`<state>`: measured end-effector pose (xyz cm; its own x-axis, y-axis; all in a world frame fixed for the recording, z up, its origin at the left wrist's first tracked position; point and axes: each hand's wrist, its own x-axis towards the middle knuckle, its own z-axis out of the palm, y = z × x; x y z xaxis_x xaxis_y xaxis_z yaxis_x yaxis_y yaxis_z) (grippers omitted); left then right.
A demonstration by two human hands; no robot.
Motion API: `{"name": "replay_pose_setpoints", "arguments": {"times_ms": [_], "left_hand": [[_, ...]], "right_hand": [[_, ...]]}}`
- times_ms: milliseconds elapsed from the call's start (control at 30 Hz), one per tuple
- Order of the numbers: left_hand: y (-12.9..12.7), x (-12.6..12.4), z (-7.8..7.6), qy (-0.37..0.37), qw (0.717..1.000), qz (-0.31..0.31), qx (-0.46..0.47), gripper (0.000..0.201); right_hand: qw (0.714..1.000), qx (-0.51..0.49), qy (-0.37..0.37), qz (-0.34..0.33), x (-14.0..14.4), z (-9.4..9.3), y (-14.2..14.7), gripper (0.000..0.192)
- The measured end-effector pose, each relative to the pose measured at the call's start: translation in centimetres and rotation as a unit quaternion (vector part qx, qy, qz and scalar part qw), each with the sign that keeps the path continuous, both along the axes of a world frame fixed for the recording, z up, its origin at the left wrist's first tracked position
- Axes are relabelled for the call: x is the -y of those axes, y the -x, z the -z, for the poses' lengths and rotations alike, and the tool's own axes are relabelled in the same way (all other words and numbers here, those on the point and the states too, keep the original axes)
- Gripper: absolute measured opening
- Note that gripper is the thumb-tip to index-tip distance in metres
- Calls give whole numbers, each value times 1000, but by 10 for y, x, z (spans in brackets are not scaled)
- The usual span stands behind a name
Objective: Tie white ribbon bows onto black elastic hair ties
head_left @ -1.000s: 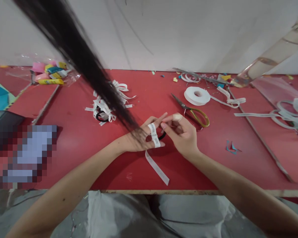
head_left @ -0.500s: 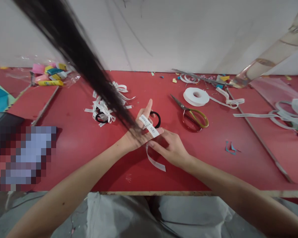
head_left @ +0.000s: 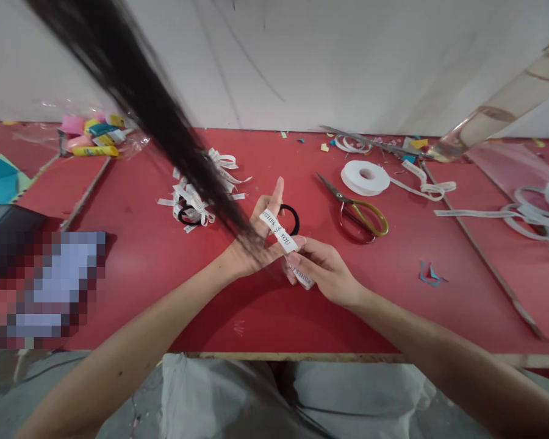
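Printed ribbon stretched across our left hand

Nearest us, pale cloth covers our lap below the rim of the red table. Just over the table, our left fingers stand apart, with the ribbon running across them toward the thumb; we can read "YOU" on it. Our right hand meets that thumb, its own thumb and fingers together on the ribbon's lower end. A black band curves out behind the ribbon; what grips it we cannot tell. Farther off to the right lie scissors, blades pointing away from us, and just beyond them a white ribbon roll. To the left sits a heap of ribbon bows, partly hidden by a dark lock of hair. Farthest, near the pale wall, we see a clear bag of colourful pieces and, at right, a tilted-looking bottle.
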<state>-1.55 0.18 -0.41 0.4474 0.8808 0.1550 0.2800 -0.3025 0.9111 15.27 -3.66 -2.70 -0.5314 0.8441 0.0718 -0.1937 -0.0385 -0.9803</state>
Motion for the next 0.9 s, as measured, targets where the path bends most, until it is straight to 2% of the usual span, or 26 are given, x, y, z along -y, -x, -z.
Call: {"name": "replay_pose_setpoints", "arguments": {"times_ms": [300,567,767,900], "left_hand": [[2,-2,-4,10,1000,-2,18,87],[8,-6,-3,41,998,26,32,88],[7,-8,-2,90,994,49,39,91],[4,-9,2,136,985,55,87,89]], "right_hand": [[999,-32,11,-17,-4,9,-6,20],[995,-91,4,-35,-4,6,-6,21],[998,-39,-38,-38,-6,3,-6,21],[998,-34,-50,-29,-5,2,-5,23]]}}
